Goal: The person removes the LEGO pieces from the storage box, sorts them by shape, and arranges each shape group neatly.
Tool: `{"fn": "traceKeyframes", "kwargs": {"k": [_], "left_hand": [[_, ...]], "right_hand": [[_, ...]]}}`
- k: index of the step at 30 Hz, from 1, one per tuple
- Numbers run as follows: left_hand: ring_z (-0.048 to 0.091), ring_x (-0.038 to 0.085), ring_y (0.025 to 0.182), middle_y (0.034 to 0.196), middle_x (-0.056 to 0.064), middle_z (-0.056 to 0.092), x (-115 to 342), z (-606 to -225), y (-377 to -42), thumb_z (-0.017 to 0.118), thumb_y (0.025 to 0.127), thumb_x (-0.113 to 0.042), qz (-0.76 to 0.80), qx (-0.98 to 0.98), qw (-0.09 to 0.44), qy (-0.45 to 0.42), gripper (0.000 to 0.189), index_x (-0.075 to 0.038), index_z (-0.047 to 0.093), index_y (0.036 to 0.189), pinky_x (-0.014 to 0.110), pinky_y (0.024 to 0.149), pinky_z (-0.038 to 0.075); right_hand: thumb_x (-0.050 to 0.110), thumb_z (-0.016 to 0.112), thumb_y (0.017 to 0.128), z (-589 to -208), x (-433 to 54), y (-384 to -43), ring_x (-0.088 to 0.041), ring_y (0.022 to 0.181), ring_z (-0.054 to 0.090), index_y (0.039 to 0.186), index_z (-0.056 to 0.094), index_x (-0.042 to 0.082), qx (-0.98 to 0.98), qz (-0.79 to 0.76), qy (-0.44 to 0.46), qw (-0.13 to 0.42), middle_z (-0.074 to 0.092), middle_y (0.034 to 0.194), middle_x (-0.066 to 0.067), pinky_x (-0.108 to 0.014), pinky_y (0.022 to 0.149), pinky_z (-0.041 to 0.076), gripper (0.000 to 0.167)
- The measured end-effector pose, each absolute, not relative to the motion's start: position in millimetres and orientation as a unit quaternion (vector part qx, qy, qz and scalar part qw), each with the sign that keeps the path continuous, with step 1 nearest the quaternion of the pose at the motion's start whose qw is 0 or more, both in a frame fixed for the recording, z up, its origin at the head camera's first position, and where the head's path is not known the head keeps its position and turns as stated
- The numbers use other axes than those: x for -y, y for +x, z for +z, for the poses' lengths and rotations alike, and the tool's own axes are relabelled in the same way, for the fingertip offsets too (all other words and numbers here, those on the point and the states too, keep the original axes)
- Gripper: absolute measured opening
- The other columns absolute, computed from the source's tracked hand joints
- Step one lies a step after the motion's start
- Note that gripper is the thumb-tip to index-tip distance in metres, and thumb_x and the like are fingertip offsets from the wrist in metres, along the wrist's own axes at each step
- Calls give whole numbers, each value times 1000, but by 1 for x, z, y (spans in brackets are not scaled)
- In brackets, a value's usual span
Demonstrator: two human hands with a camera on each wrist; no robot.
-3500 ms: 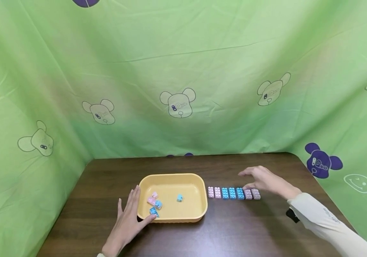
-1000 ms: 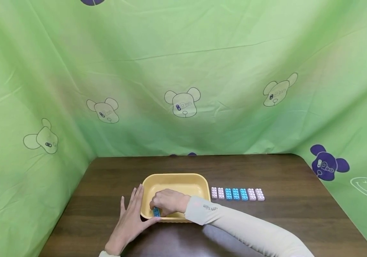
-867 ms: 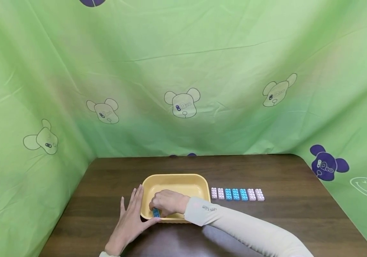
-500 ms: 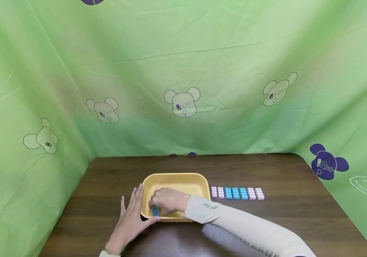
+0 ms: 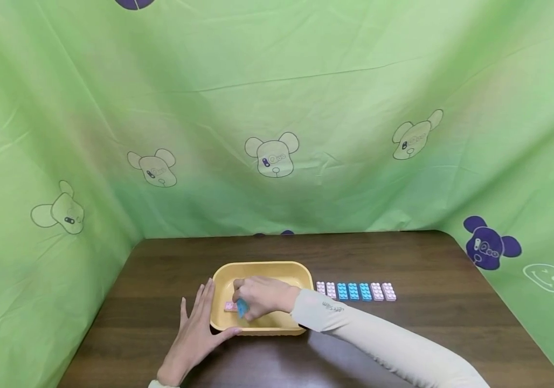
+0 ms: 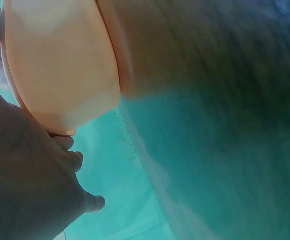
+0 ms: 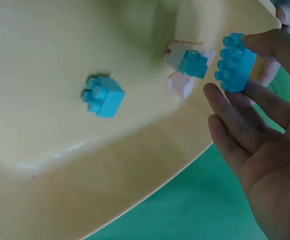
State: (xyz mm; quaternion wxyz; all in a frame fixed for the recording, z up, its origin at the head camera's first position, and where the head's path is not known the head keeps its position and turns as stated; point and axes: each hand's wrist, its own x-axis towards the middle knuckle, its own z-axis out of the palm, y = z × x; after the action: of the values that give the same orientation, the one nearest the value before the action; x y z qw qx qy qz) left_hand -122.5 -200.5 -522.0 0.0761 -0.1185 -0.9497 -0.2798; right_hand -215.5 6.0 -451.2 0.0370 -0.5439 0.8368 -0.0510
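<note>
My right hand (image 5: pixel 264 296) is over the yellow plastic tray (image 5: pixel 301 322). Between thumb and fingers it pinches a blue toy building brick (image 7: pixel 236 62) with studs along one face, lifted clear of the tray floor. My left hand (image 5: pixel 193 334) rests against the tray's left side with fingers fairly straight, its thumb along the front rim. Inside the tray, the right wrist view shows a small blue brick (image 7: pixel 104 96) by itself. Another small blue brick (image 7: pixel 193 64) is among pale pink bricks (image 7: pixel 181 84). One pink brick (image 5: pixel 230 306) also shows in the head view.
To the right of the tray, pink bricks (image 5: pixel 331 290), blue bricks (image 5: pixel 353 291) and more pink bricks (image 5: pixel 388 291) stand in one row on the dark wooden table (image 5: pixel 403 334). A green patterned cloth (image 5: pixel 277 205) hangs behind and at both sides.
My right hand has come from the brick row into the tray, where it took hold of the blue brick, then lifted it slightly up and right. My left hand has stayed on the tray.
</note>
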Motion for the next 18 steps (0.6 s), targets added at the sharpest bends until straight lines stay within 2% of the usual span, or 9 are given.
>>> {"fn": "traceKeyframes", "kwargs": {"k": [11, 18], "left_hand": [[22, 44, 158, 173, 19, 24, 200, -520, -122, 77, 85, -68, -280, 950, 72, -114, 121, -4, 18, 169, 78, 118, 5], [23, 45, 158, 173, 19, 24, 200, -521, -122, 80, 85, -64, -281, 950, 75, -112, 120, -4, 19, 169, 78, 118, 6]], "right_hand": [[19, 91, 74, -449, -28, -216, -1, 68, 44, 105, 81, 11, -843, -84, -529, 49, 43, 88, 7, -10, 61, 40, 33], [15, 88, 75, -447, -43, -219, -1, 68, 43, 116, 75, 11, -841, -120, -524, 66, 50, 93, 5, -13, 61, 40, 43]]}}
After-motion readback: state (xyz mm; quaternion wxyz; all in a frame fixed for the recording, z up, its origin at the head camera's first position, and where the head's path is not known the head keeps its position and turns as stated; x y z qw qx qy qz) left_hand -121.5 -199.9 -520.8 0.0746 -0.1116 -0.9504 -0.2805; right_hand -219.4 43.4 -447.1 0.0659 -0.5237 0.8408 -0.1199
